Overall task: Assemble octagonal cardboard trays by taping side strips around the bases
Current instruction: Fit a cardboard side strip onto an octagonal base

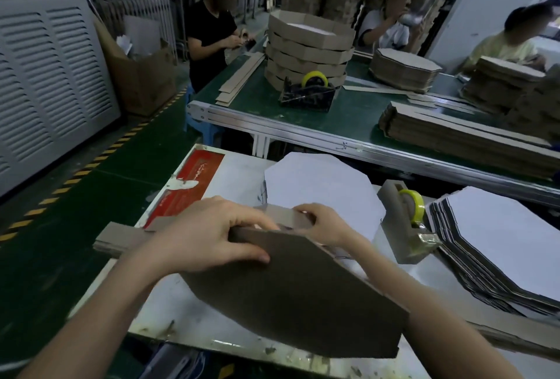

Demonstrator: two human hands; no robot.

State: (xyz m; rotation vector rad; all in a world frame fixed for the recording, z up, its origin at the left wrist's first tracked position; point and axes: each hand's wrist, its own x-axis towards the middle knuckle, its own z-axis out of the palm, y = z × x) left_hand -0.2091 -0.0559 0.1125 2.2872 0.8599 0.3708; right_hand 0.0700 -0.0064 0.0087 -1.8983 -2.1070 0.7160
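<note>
Head view, nearest: a brown octagonal cardboard base (303, 296) is standing tilted on its lower edge on the white table (169, 296), its brown face turned toward the camera.
Left hand: the left hand (206, 236) is gripping the base's top edge, thumb pressing on the brown face and fingers curling over the far side.
Right hand: the right hand (324, 224) is pinching a grey-brown cardboard side strip (121, 237) against that same top edge, just beside the left hand.
Side strip: it is running along the top edge and sticking out well past the left hand. Whether any tape is on it I cannot tell.
Handling: the base is probably behaving as light and stiff across its face, with edges that crush if squeezed. The strip is likely bending easily and springing away, so the best hold is at the edge where strip and base are meeting.
Just behind: a white octagonal sheet (318, 184) is lying flat on the table. A grey tape dispenser with a yellow-green roll (406, 227) is sitting near the right hand, beside a stack of white-faced octagonal bases (500, 242).
Farther: a green table (348, 124) is carrying a stack of finished brown trays (309, 48), a black tape dispenser (309, 93) and a pile of long cardboard strips (454, 133).
Farthest: other people are working beyond it.
</note>
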